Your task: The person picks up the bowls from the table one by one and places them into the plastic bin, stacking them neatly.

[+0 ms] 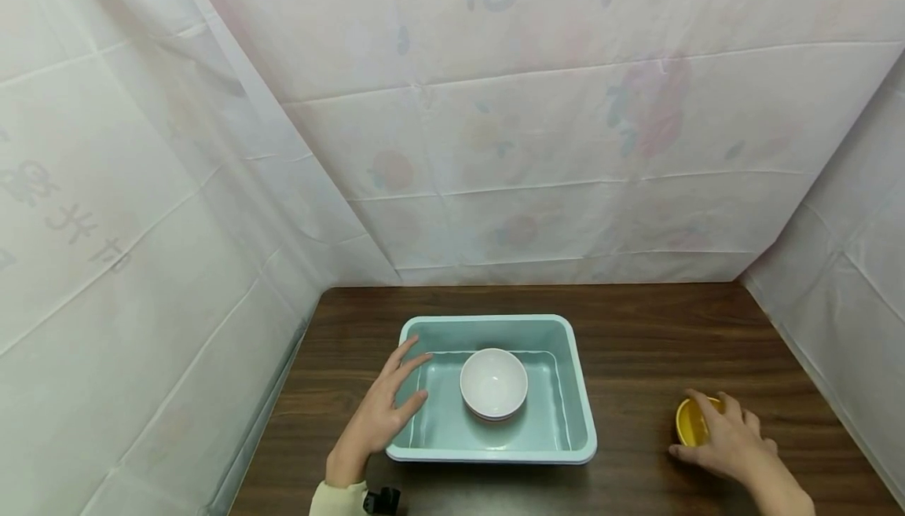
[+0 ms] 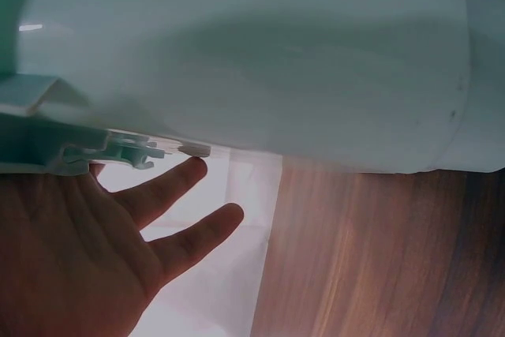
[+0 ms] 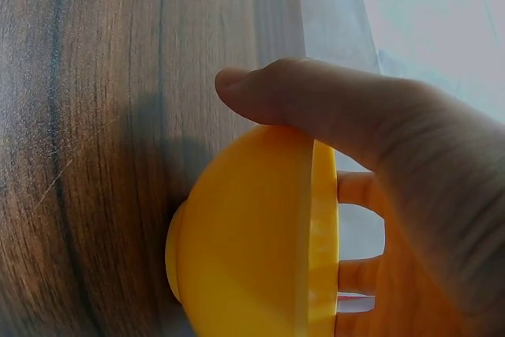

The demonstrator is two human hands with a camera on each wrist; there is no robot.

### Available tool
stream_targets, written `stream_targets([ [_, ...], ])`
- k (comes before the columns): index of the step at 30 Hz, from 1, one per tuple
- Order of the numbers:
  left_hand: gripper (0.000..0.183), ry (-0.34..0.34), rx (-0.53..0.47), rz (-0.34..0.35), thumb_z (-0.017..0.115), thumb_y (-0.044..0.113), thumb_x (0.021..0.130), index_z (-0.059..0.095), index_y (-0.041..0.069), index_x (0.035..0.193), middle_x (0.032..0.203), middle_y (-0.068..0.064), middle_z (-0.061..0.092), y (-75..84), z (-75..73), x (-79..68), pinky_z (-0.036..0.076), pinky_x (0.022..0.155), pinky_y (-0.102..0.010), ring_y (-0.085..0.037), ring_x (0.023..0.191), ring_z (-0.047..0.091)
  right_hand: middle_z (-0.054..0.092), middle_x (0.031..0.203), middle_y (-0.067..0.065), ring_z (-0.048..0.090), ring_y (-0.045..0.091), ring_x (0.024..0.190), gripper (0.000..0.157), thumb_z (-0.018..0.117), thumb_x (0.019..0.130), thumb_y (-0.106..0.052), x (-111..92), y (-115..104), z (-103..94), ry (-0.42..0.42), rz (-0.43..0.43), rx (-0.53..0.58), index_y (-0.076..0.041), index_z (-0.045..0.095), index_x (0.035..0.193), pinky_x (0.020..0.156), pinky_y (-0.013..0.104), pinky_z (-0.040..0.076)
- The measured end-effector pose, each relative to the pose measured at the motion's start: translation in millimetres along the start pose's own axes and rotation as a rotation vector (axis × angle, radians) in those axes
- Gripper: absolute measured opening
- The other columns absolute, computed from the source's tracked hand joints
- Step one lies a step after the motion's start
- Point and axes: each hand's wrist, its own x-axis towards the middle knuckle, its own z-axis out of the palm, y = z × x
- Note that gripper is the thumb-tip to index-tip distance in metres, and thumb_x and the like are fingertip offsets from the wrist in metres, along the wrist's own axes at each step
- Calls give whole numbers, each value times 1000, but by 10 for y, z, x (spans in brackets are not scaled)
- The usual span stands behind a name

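A pale teal plastic tub (image 1: 582, 414) sits on the table, with a white bowl (image 1: 494, 382) upright near its middle. My left hand (image 1: 378, 414) is at the tub's left rim, its fingers spread and holding nothing. The left wrist view shows the tub's outer wall (image 2: 252, 69) close above that hand (image 2: 95, 250). To the right of the tub, my right hand (image 1: 735, 441) grips a small yellow bowl (image 1: 689, 423). In the right wrist view the thumb lies along one side of the yellow bowl (image 3: 252, 234), with fingers across its rim; its far side is hidden.
The brown wood-grain table (image 1: 629, 359) extends between the tub and the yellow bowl. White printed sheets hang behind the table (image 1: 530, 170) and along its left (image 1: 177, 327) and right (image 1: 855, 304) sides.
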Motion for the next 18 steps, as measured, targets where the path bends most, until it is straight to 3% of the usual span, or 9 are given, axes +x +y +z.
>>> stream_targets([
  [7, 47, 2, -2, -5, 63, 31, 102, 56, 21, 148, 168, -14, 30, 6, 4, 0, 39, 108, -70, -39, 152, 33, 21, 142, 49, 27, 79, 119, 107, 78, 77, -68, 6, -31, -9, 4, 1, 3, -5, 34, 152, 78, 87, 37],
  [18, 47, 8, -2, -2, 63, 31, 102, 55, 25, 148, 168, -8, 29, -9, 8, 0, 40, 108, -69, -38, 152, 33, 24, 142, 48, 28, 78, 120, 107, 82, 74, -64, 86, -157, -23, 81, -42, -5, -5, 34, 151, 76, 87, 36],
])
